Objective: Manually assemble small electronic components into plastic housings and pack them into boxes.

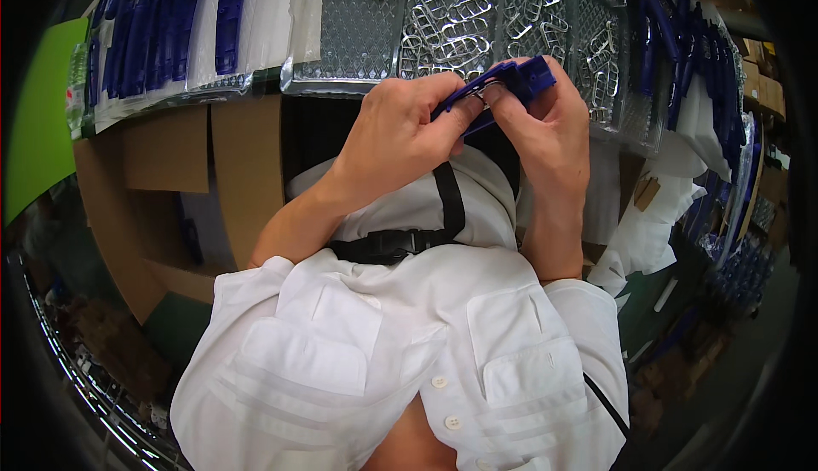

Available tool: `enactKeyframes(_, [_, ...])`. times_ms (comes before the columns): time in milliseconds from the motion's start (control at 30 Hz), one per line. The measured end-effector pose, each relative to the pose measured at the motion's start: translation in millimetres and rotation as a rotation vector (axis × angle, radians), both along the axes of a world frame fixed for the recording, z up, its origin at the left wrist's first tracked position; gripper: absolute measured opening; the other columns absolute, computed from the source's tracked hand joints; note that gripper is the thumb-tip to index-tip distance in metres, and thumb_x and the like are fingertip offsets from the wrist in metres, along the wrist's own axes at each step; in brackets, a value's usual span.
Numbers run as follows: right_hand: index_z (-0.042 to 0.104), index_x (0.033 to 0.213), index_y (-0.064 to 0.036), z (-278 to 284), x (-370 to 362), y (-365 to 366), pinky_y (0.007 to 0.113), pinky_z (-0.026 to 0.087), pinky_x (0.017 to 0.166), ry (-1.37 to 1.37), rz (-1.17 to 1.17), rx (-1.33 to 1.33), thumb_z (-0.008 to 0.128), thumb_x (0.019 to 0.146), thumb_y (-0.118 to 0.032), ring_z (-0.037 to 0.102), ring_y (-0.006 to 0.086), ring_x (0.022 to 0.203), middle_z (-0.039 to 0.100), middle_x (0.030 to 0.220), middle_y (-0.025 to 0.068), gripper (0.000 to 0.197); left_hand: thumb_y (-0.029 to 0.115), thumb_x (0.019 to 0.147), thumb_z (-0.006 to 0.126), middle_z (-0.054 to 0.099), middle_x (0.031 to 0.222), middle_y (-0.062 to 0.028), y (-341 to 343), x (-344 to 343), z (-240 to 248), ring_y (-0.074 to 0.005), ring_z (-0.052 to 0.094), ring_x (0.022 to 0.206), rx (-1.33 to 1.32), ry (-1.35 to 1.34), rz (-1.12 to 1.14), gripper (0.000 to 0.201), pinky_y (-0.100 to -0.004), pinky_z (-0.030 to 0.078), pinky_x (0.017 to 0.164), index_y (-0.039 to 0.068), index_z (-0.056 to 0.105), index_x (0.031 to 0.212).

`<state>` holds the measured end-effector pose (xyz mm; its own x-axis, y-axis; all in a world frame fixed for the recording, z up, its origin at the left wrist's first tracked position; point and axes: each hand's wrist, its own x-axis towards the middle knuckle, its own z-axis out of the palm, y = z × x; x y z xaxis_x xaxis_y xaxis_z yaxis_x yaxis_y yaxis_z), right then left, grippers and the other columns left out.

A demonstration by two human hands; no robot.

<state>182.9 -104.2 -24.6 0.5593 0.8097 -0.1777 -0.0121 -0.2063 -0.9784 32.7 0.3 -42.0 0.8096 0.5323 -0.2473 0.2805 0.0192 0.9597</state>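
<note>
A dark blue plastic part (535,79), long and narrow, is held up between both hands just in front of my body. My left hand (407,121) pinches its left end between thumb and fingers. Around its right end close the fingers of my right hand (550,126), with the thumb pressed on the middle of the part. A bit of shiny metal shows by the thumbs, mostly hidden by them. Beyond the hands lies a clear plastic tray (349,40) with several metal wire clips (445,32) in its compartments.
Several similar blue parts (162,36) lie in a row at the far left, with more blue parts (656,11) at the far right. An open cardboard box (247,185) stands below the table edge at left. White sheeting (656,224) hangs at right.
</note>
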Motion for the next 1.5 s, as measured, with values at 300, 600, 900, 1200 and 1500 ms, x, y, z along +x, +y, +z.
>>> enactKeyframes(300, [0.068,0.109,-0.0029,-5,10,-5,0.022,0.054,0.07,0.051,0.038,-0.006,0.075,0.093,-0.007,0.066,0.0072,0.086,0.071,0.096,0.0016,0.018,0.011,0.102,0.064,0.069,0.072,-0.0053,-6,3,-8,-0.0096,0.069,0.062,0.362,-0.126,0.078,0.014,-0.024,0.053,0.053,-0.002,0.07,0.104])
enactKeyframes(600, [0.064,0.112,-0.0004,5,-6,-6,0.022,0.052,0.076,0.004,0.01,0.072,0.068,0.095,0.003,0.064,0.008,0.091,0.07,0.108,0.0059,0.018,0.009,0.092,0.07,0.065,0.064,-0.0115,-13,3,-8,-0.0226,0.062,0.05,0.375,-0.198,0.187,0.008,-0.0333,0.046,0.049,0.003,0.07,0.097])
enactKeyframes(900, [0.063,0.114,0.0009,-7,2,1,0.026,0.054,0.085,-0.193,0.007,0.056,0.064,0.097,0.005,0.066,0.0108,0.096,0.069,0.111,0.0082,0.018,0.01,0.091,0.07,0.063,0.061,-0.0113,-6,13,-19,-0.0232,0.061,0.047,0.466,-0.191,0.217,0.006,-0.0341,0.046,0.048,0.005,0.071,0.094])
enactKeyframes(1200, [0.067,0.124,0.0008,3,13,-2,0.025,0.057,0.081,0.219,0.134,0.086,0.074,0.095,-0.016,0.071,0.0146,0.099,0.074,0.116,0.0101,0.034,0.013,0.098,0.066,0.066,0.069,-0.0088,2,1,8,-0.0169,0.064,0.059,-0.024,-0.077,0.106,0.018,-0.0327,0.048,0.057,0.0,0.067,0.11])
enactKeyframes(1500, [0.066,0.127,0.0008,19,15,-6,0.023,0.056,0.081,0.17,0.089,0.132,0.069,0.101,-0.01,0.069,0.0111,0.1,0.073,0.118,0.0073,0.028,0.005,0.101,0.064,0.071,0.107,-0.0077,14,-22,16,-0.0106,0.067,0.092,-0.252,-0.186,-0.249,0.038,-0.026,0.057,0.081,-0.003,0.058,0.137])
